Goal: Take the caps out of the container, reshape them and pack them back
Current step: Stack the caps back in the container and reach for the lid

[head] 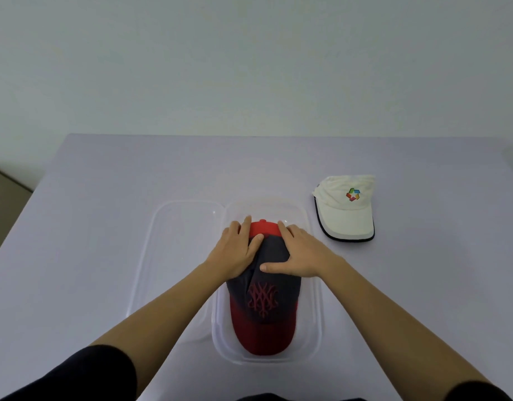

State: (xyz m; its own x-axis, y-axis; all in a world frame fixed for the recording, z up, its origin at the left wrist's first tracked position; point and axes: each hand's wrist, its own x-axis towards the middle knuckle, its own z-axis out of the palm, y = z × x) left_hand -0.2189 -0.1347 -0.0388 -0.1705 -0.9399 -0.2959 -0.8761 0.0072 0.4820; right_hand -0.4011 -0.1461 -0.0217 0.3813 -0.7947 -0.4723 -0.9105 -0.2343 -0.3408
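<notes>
Dark sleeves (104,371) cut off at the frame's bottom edge, left hand (238,251) and right hand (303,253) flat on navy-and-red cap (264,302) inside clear container (316,314), each grip open, fingers straight, pressing, mid-crown hidden under palms, white cap (345,211) apart on worktop (104,198).

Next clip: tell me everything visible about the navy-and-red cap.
The cap looks like soft fabric: navy crown with a red embroidered emblem, red brim pointing toward the person, and red showing at its far end. It lies inside the clear container, crown creased and flattened. The left hand and right hand both press on the crown's far half with fairly straight fingers.
</notes>
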